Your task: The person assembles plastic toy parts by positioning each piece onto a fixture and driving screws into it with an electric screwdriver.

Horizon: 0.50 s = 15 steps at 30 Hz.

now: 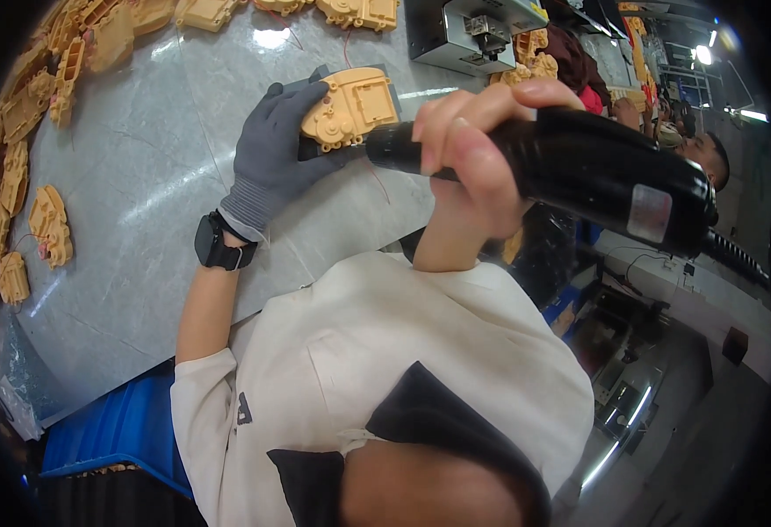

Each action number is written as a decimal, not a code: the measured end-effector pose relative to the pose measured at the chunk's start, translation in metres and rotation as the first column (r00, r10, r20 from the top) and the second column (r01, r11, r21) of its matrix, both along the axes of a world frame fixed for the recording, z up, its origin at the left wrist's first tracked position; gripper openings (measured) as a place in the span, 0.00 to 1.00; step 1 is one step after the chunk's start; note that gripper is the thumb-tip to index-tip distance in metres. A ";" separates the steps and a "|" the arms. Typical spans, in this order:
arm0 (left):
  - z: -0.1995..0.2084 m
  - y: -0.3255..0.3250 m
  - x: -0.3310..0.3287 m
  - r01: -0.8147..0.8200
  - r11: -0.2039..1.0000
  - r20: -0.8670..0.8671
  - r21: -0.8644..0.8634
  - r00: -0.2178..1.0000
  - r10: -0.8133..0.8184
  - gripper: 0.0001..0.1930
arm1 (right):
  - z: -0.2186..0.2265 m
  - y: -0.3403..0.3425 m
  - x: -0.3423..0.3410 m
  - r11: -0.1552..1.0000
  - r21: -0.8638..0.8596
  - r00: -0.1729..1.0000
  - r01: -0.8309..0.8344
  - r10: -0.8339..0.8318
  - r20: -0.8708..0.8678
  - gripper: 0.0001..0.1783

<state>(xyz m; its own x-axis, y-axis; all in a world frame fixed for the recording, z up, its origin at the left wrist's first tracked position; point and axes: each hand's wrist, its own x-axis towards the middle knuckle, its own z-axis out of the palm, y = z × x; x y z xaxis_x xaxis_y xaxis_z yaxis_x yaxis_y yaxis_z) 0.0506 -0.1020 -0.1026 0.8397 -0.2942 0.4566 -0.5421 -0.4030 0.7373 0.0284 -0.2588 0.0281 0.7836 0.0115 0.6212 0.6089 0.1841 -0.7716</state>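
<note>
My left hand [278, 140], in a grey knitted glove, grips a yellow-orange plastic housing [350, 104] by its left side. A dark block or fixture [384, 72] shows partly behind and under the housing. Bare fingers of my right hand [482, 140] wrap round a black electric screwdriver [609, 171], held nearly level. Its narrow front end points left and reaches the housing's lower right edge; the bit itself I cannot make out. A thin red wire [378, 180] hangs below the housing.
Piled yellow-orange housings [30, 105] line the table's left and far edges. One housing with a red wire [50, 227] lies apart on the grey tabletop [148, 167]. A metal machine [473, 39] stands at far right. A blue crate [122, 426] sits below the table. Other people work at right.
</note>
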 end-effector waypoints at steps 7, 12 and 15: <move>-0.007 0.004 -0.002 -0.019 1.000 -0.027 0.006 0.999 0.019 0.38 | -0.013 0.013 0.008 0.957 -0.260 0.991 0.133 -0.131 0.023 0.25; -0.013 0.005 -0.003 0.004 0.999 -0.024 -0.048 1.000 -0.006 0.39 | -0.052 0.034 0.008 0.932 -0.299 0.957 0.205 -0.255 -0.138 0.24; -0.013 0.004 0.002 0.031 0.996 0.022 -0.083 0.999 -0.029 0.39 | -0.047 0.029 0.003 0.947 -0.223 0.961 0.229 -0.256 -0.101 0.24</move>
